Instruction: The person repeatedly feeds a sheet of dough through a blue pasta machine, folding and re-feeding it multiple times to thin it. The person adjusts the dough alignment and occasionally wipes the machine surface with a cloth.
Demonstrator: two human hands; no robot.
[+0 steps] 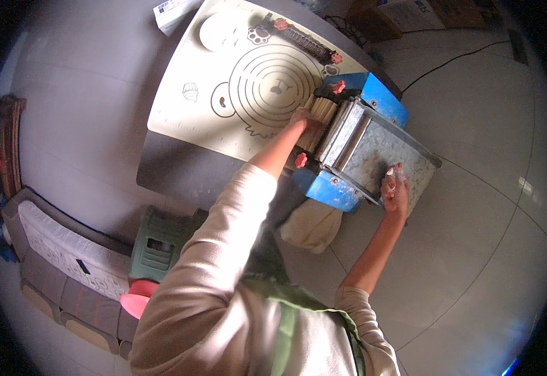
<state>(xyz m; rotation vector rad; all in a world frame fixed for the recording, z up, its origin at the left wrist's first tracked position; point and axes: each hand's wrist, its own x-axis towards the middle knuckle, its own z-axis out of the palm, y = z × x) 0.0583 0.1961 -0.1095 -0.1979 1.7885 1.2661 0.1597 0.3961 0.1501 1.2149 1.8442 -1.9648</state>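
A dough-rolling machine with blue side plates (328, 192) and red knobs (301, 160) stands at the right side of the table. Its sloping metal tray (405, 141) extends to the right of the rollers (342, 135). My left hand (303, 119) reaches to the ribbed, tan part (321, 119) on the machine's left side; its fingers are shadowed and partly hidden. Over the tray's near right part is my right hand (395, 188), fingers slightly bent and apart, with white, flour-like residue on them. Nothing plainly shows in its grasp.
A cream mat (179, 119) printed with circles covers much of the dark table. On its far side lie a round white item (218, 32) and a dark ribbed roller piece (308, 42) with red knobs. A green stool (154, 247), pink bowl (136, 299) and pale sack (312, 225) are nearby.
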